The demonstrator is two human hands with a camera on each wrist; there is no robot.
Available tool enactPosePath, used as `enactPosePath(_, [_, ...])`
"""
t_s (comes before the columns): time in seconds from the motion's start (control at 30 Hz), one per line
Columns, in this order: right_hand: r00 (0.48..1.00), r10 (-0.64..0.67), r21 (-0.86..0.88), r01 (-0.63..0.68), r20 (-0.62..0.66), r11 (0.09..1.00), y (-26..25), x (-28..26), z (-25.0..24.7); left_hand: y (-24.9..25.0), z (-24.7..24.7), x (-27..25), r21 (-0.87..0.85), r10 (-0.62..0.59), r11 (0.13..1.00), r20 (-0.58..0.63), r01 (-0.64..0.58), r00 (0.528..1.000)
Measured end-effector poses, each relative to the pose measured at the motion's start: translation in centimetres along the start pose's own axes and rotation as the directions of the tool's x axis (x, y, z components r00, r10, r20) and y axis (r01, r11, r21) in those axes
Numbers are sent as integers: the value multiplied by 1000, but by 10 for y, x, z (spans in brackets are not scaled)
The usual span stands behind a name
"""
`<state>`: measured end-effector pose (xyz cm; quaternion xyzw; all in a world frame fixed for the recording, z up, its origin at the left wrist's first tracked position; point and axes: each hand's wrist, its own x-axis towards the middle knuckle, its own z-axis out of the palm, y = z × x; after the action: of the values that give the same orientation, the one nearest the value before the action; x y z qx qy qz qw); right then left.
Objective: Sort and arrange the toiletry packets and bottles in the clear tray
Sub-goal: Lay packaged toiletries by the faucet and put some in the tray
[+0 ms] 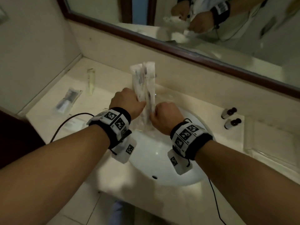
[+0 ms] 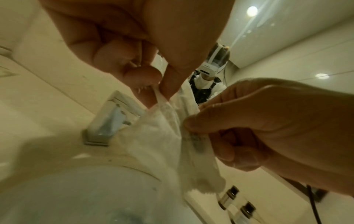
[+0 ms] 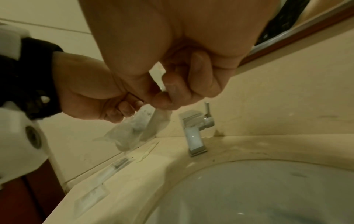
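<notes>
Both hands hold a bundle of long white toiletry packets (image 1: 142, 78) upright above the sink. My left hand (image 1: 127, 101) grips the bundle's left side, fingers curled round it. My right hand (image 1: 165, 114) pinches the right side lower down. In the left wrist view the left hand's fingertips (image 2: 153, 74) pinch the crinkled packets (image 2: 162, 144), with the right hand (image 2: 268, 128) beside them. In the right wrist view the right hand (image 3: 168, 91) pinches the packets (image 3: 138, 128) next to the left hand (image 3: 91, 98). Two small dark-capped bottles (image 1: 230, 117) lie on the counter at right, beside the clear tray (image 1: 267, 140).
More clear packets (image 1: 69, 99) and a tube packet (image 1: 90, 82) lie on the counter at left. The white sink (image 1: 155, 159) is below the hands, with the faucet (image 3: 197, 133) behind. A mirror (image 1: 211, 30) hangs above the backsplash. A black cable (image 1: 68, 122) crosses the left counter.
</notes>
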<state>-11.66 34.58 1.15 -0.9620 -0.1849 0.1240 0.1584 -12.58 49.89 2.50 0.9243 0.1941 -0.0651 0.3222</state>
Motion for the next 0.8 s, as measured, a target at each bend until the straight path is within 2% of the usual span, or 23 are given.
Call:
enactPosePath(0.23, [984,117,32,-114,-132,993,92,-75,-36,94,61,-43,70,190,978,86,-196,978])
enactPosePath(0.43, [928,317,164,-288,-196,943,185,-147,-53,180,138,-81,85,311,938,213,-335,926])
enactPosePath(0.5, [884,419,238,-370,-207,898,215,-172,-53,203,167,-96,94,352,917,270,-388,896])
enactPosePath(0.67, [721,663,408,-554,-202,726,282,-231,-41,247,237,-128,159,465,814,396,-558,792])
enactPosePath(0.8, [600,790,570,-608,-127,553,322,-272,-29,272,282,-147,194,485,752,485,-630,728])
